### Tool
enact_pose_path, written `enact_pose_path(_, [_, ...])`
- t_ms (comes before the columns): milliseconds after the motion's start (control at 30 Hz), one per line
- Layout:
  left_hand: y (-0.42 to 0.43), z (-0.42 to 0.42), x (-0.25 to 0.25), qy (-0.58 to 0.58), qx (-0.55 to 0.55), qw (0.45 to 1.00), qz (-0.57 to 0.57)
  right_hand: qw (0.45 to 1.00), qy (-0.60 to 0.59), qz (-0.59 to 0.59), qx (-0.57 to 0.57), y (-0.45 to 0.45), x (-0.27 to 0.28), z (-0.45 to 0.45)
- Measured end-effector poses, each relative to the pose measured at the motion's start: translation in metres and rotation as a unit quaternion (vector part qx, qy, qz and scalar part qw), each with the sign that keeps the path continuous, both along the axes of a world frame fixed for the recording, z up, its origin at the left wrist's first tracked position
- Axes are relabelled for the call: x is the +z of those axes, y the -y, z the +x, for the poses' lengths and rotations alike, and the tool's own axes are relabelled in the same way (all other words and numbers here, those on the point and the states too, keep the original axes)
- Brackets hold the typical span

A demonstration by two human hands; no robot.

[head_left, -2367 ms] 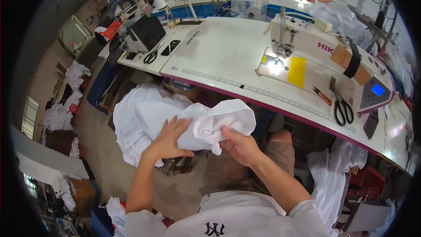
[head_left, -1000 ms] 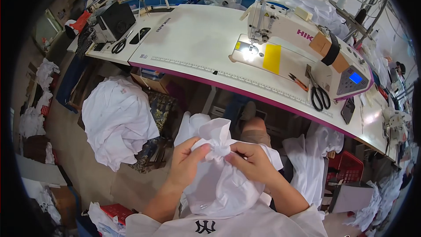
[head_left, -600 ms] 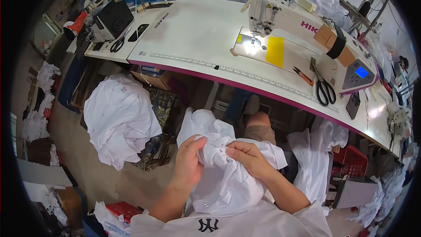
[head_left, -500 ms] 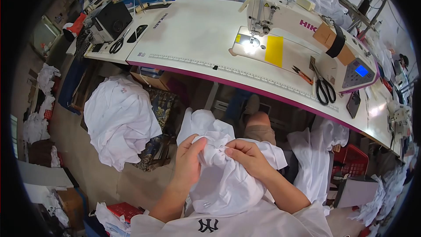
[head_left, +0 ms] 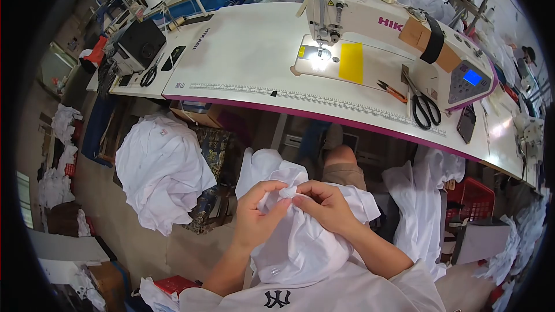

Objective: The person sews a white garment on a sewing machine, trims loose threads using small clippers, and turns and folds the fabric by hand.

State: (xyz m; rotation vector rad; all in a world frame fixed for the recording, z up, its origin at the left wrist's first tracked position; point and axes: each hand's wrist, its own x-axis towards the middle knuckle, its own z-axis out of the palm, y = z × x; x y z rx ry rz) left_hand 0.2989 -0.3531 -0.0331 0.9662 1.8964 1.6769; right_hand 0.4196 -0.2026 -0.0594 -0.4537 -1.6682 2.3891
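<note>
A white garment (head_left: 306, 248) lies bunched across my lap, its folds hanging between my knees. My left hand (head_left: 260, 211) pinches a gathered bit of its cloth from the left. From the right, my right hand (head_left: 326, 205) grips the same gathered spot, thumb and fingertips pressed together. Both sets of fingertips nearly meet around a small raised fold. Which part of the garment this is, I cannot make out. Beyond the hands stands the sewing machine (head_left: 370, 29), its lamp lit over the needle area.
On the white table (head_left: 248, 34) lie black scissors (head_left: 425, 107), orange-handled snips (head_left: 392, 91) and a phone (head_left: 466, 123). A heap of white garments (head_left: 162, 167) sits at left. More white cloth (head_left: 416, 208) hangs at right near a red basket (head_left: 471, 199).
My left hand has moved right and slightly up, so its fingertips now meet my right hand's at the gathered cloth. The whole view has shifted a little.
</note>
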Motion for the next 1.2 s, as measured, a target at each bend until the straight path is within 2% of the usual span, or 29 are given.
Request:
enact_pose_path(333, [-0.001, 0.002, 0.000, 0.013, 0.031, 0.999, -0.023, 0.999, 0.027, 0.020, 0.002, -0.001, -0.004, 0.001])
enact_pose_path(433, [0.001, -0.001, -0.009, 0.067, 0.037, 0.997, -0.024, 1.000, 0.020, 0.009, 0.005, -0.001, -0.006, 0.002])
enact_pose_path(500, [0.001, -0.002, -0.015, 0.203, 0.056, 0.978, 0.001, 1.000, 0.015, 0.013, 0.007, -0.001, -0.006, 0.003])
enact_pose_path(533, [0.000, -0.002, -0.016, 0.205, 0.056, 0.977, 0.001, 1.000, 0.017, 0.013, 0.008, -0.001, -0.005, 0.003])
enact_pose_path(600, [-0.001, -0.002, -0.018, 0.333, 0.058, 0.941, 0.028, 0.999, 0.019, 0.023, 0.012, -0.002, -0.002, 0.003])
enact_pose_path(700, [0.003, -0.003, -0.025, 0.348, 0.060, 0.935, 0.016, 0.998, 0.009, 0.055, 0.001, 0.000, -0.010, 0.002])
enact_pose_path(767, [0.002, 0.002, -0.023, 0.253, 0.106, 0.962, -0.001, 0.998, -0.002, 0.064, -0.008, 0.003, -0.022, 0.002])
enact_pose_path(800, [0.001, 0.002, -0.024, 0.286, 0.107, 0.952, 0.022, 0.998, 0.015, 0.061, 0.003, -0.001, -0.021, 0.004])
enact_pose_path(833, [-0.004, 0.000, -0.025, 0.183, 0.091, 0.977, 0.054, 0.979, -0.059, 0.193, -0.024, -0.009, -0.013, 0.005])
enact_pose_path(867, [-0.014, 0.009, 0.003, 0.248, 0.103, 0.961, 0.065, 0.976, -0.046, 0.213, -0.009, -0.025, 0.005, 0.010])
enact_pose_path(900, [-0.013, 0.008, 0.004, 0.253, 0.083, 0.961, 0.070, 0.959, -0.052, 0.272, -0.057, -0.041, 0.008, 0.015])
enact_pose_path(933, [-0.011, 0.004, -0.008, 0.133, 0.103, 0.985, 0.046, 0.939, -0.063, 0.325, -0.098, -0.055, 0.008, 0.019])
enact_pose_path(967, [-0.008, -0.002, -0.008, 0.114, 0.042, 0.992, 0.035, 0.921, -0.079, 0.354, -0.140, -0.079, -0.002, 0.023])
enact_pose_path(1000, [-0.004, -0.006, -0.004, 0.092, -0.014, 0.995, 0.022, 0.904, -0.061, 0.379, -0.189, -0.099, 0.009, 0.032])
enact_pose_path(1067, [-0.005, -0.002, 0.001, 0.143, 0.016, 0.990, 0.012, 0.841, 0.004, 0.469, -0.271, -0.142, 0.018, 0.048])
enact_pose_path(1100, [-0.004, -0.002, 0.003, 0.148, 0.017, 0.989, -0.001, 0.837, 0.049, 0.461, -0.289, -0.163, 0.022, 0.055])
enact_pose_path(1133, [-0.004, -0.001, 0.005, 0.149, 0.024, 0.989, 0.001, 0.796, 0.046, 0.509, -0.324, -0.182, 0.025, 0.057])
enact_pose_path(1167, [-0.005, 0.000, 0.007, 0.154, 0.015, 0.988, 0.007, 0.777, 0.093, 0.537, -0.315, -0.193, 0.042, 0.057])
enact_pose_path(1200, [-0.005, 0.002, 0.010, 0.159, 0.005, 0.987, 0.012, 0.748, 0.085, 0.583, -0.306, -0.213, 0.039, 0.056])
